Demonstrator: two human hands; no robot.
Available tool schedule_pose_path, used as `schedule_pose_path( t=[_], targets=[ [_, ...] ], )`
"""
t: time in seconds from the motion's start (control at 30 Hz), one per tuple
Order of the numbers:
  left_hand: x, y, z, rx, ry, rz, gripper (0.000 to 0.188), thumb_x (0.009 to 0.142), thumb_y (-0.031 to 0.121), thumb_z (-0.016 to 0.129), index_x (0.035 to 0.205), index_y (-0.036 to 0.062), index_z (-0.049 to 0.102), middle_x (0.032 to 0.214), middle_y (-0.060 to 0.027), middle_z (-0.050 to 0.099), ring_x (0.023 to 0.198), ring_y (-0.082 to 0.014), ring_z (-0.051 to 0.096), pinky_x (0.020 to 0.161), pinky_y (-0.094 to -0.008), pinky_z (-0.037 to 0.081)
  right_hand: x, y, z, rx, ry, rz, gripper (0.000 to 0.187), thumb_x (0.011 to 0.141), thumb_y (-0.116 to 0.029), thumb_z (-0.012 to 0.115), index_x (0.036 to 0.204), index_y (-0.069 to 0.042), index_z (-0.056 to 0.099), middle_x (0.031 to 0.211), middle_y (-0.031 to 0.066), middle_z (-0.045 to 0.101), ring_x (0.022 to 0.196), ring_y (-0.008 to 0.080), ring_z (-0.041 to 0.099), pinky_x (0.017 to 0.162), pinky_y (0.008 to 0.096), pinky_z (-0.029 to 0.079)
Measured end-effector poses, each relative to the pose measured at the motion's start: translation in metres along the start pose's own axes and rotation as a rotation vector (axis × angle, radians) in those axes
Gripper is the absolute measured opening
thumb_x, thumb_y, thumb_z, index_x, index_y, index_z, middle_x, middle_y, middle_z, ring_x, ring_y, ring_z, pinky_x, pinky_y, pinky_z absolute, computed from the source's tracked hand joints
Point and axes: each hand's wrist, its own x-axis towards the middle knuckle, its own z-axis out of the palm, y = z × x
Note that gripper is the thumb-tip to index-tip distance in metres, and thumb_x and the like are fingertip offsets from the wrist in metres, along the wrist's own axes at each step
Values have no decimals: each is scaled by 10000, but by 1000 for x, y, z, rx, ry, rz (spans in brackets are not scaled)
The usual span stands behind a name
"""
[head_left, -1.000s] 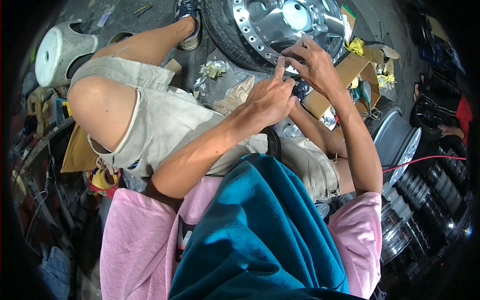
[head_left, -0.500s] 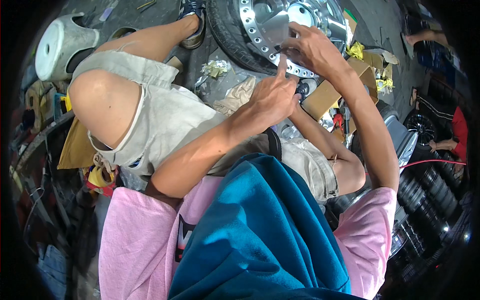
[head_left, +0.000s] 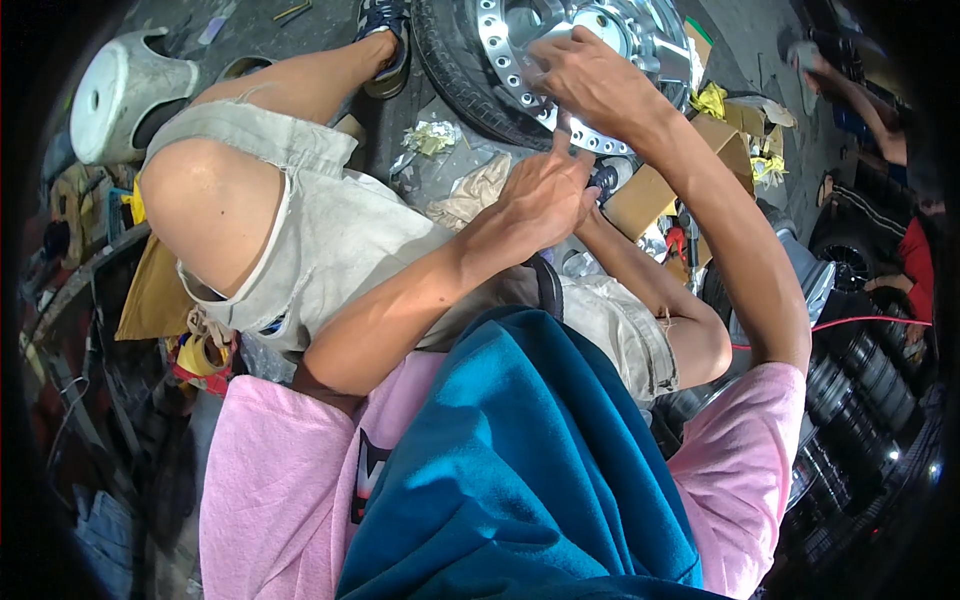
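Note:
A silver multi-hole wheel rim point(head_left: 491, 45) in a black tyre point(head_left: 452, 85) lies in front of me at the top of the view. My left hand point(head_left: 543, 192) is at the rim's near edge, its index finger stretched out to touch the row of small holes and the other fingers loosely bent. Above it, my right hand point(head_left: 592, 85) is over the rim, fingers curled in and partly smeared by motion. Whatever those right fingers hold, if anything, cannot be made out.
An upturned white plastic stool point(head_left: 120, 95) stands at left. An open cardboard box point(head_left: 650, 195) and yellow wrapping point(head_left: 712, 102) lie right of the wheel, crumpled brown paper point(head_left: 472, 192) in front. A red hose point(head_left: 870, 322) and stacked rims point(head_left: 850, 385) are at right, near another person's arm point(head_left: 865, 110).
My right hand has moved a little up and left over the rim, its elbow shifting outward. My left hand has hardly moved. The other person's arm at right has changed position.

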Motion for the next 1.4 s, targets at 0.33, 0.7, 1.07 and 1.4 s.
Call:
schedule_pose_path(
  t=[0.33, 0.7, 1.07, 1.4],
  targets=[
    [-7, -4, -1, 80, -73, -6, 342, 926, 269, 709, 1123, -4, 652, 1485, -443, 384, 932, -538, 692, 846, -544, 579, -64, -5, 1, 564, 229, 335, 209, 870, -165, 725, 1055, -68, 707, 1055, 170, 627, 903, 402, 665, 788, 485, 548],
    [-16, -5, 3, 135, -124, 92, 368, 900, 254, 736, 1084, -56, 661, 1398, -527, 401, 862, -512, 711, 813, -510, 592, -85, -78, 42, 791, 314, 749, 185, 967, -180, 665, 1058, -37, 740, 995, 208, 614, 881, 430, 651, 767, 509, 526],
    [-16, -5, 2, 100, -130, 99, 410, 887, 239, 760, 1097, -97, 656, 1405, -544, 368, 908, -534, 699, 855, -516, 582, -77, -106, 56, 772, 464, 934, 174, 955, -171, 685, 1060, -39, 728, 960, 189, 612, 862, 424, 655, 747, 513, 516],
    [-16, -5, -2, 153, -191, 99, 427, 890, 245, 760, 1121, -100, 658, 1429, -522, 370, 964, -528, 694, 894, -517, 570, -74, -116, 64, 838, 508, 997, 191, 948, -172, 700, 1060, -20, 729, 967, 186, 638, 876, 404, 658, 772, 487, 516]
  ],
)
